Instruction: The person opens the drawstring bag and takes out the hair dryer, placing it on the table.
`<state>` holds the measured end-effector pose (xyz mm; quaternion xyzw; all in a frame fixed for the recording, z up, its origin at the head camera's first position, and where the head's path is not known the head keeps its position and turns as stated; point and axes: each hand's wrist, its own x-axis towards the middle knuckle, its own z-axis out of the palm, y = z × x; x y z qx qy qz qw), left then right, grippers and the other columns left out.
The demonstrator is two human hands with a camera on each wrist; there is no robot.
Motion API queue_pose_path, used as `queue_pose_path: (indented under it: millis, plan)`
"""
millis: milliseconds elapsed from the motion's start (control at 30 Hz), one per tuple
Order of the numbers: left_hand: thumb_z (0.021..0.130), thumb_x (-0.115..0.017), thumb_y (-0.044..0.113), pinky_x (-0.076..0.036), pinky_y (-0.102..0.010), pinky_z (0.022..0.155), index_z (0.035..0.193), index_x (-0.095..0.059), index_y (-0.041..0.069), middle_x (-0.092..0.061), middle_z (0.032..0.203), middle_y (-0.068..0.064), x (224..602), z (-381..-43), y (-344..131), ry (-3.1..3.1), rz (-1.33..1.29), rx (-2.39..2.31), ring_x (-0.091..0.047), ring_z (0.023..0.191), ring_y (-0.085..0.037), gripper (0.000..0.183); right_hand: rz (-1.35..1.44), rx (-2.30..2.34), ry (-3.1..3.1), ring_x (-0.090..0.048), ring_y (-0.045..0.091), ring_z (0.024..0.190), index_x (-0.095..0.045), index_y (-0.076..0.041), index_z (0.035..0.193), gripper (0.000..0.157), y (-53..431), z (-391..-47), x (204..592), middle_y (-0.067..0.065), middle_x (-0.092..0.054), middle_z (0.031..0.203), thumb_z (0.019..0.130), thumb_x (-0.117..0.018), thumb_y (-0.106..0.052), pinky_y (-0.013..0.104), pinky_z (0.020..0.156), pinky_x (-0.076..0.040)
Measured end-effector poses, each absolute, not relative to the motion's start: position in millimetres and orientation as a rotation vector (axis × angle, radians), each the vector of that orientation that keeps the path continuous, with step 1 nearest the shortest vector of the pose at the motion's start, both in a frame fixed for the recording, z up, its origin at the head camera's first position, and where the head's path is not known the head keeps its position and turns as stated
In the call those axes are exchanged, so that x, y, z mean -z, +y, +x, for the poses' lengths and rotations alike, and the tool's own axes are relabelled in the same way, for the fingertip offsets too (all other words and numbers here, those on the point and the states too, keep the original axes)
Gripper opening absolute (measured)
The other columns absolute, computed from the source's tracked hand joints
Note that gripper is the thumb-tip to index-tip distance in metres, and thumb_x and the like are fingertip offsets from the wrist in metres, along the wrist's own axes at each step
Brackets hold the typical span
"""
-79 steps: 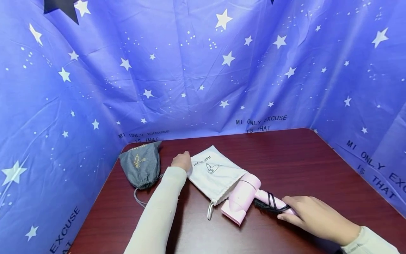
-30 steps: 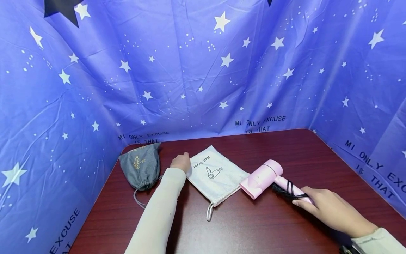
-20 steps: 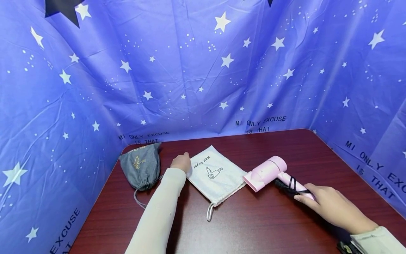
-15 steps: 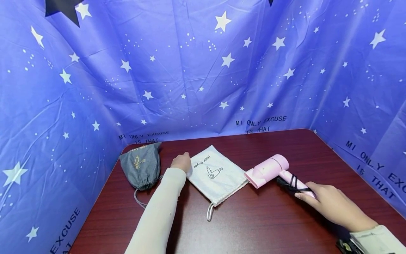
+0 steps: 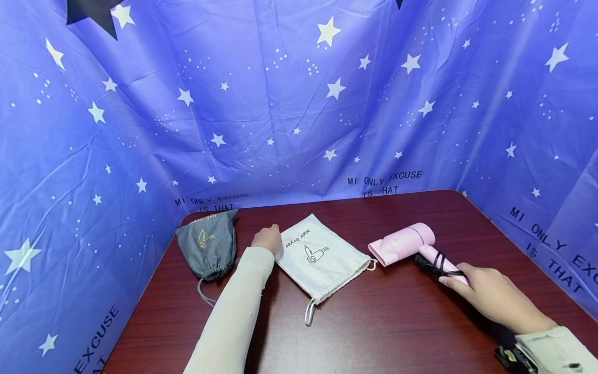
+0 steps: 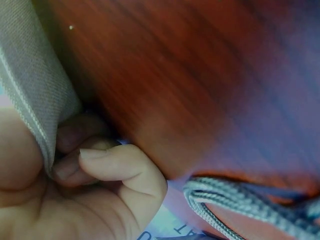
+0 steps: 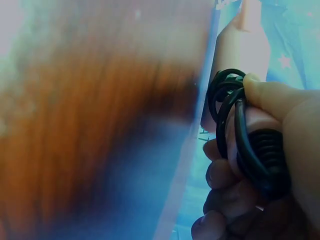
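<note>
My left hand (image 5: 267, 239) grips the left edge of a white drawstring bag (image 5: 322, 257) printed "Hair Dryer" with a dryer outline. In the left wrist view, curled fingers and thumb hold the bag's stitched edge (image 6: 35, 95). To the right, my right hand (image 5: 495, 296) holds a pink hair dryer (image 5: 402, 244) by the handle, its nozzle pointing left, just off the bag's right corner. A black cord (image 7: 242, 135) is wound round the handle, with fingers wrapped about both in the right wrist view. The bag lies flat, its mouth facing front right.
A grey drawstring pouch (image 5: 207, 246) with gold print stands at the table's left back, its cord (image 5: 204, 293) trailing toward the left forearm. The dark red wooden table (image 5: 336, 337) ends at a blue star-patterned curtain (image 5: 280, 104) behind and on both sides.
The hair dryer, overlapping the white bag's mouth earlier, has moved right and back with my right hand, uncovering the bag's right drawstring loop. My left hand has stayed put on the bag.
</note>
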<state>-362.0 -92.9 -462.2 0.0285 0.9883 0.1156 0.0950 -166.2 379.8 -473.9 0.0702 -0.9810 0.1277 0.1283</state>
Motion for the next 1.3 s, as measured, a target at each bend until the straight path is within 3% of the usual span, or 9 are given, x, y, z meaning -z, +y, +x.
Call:
queue_pose_path:
  millis: [333, 867, 1300]
  plan:
    - [0.083, -0.08, 0.007, -0.055, -0.048, 0.089, 0.159, -0.035, 0.005, -0.063, 0.135, -0.025, 465, -363, -94, 2.922, 0.101, -0.343, -0.066, 0.111, -0.04, 0.089, 0.151, -0.38, -2.878, -0.05, 0.019, 0.059, -0.061, -0.015, 0.086, 0.038, 387, -174, 472, -0.004, -0.049, 0.064, 0.098, -0.066, -0.051, 0.041, 0.052, -0.039]
    - [0.089, -0.072, 0.007, -0.054, -0.049, 0.094, 0.156, -0.04, 0.005, -0.064, 0.134, -0.024, 462, -363, -93, 2.922, 0.102, -0.335, -0.065, 0.114, -0.041, 0.074, 0.117, -0.408, -2.897, -0.053, 0.022, 0.06, -0.062, -0.012, 0.088, 0.044, 392, -199, 471, -0.001, -0.053, 0.065, 0.1, -0.062, -0.053, 0.043, 0.052, -0.04]
    - [0.085, -0.078, 0.008, -0.055, -0.046, 0.087, 0.157, -0.038, 0.005, -0.066, 0.129, -0.023, 464, -364, -94, 2.919, 0.108, -0.327, -0.066, 0.103, -0.036, 0.083, 0.084, -0.401, -2.932, -0.054, 0.024, 0.06, -0.06, -0.012, 0.083, 0.047, 399, -220, 469, 0.001, -0.052, 0.065, 0.101, -0.058, -0.056, 0.042, 0.052, -0.039]
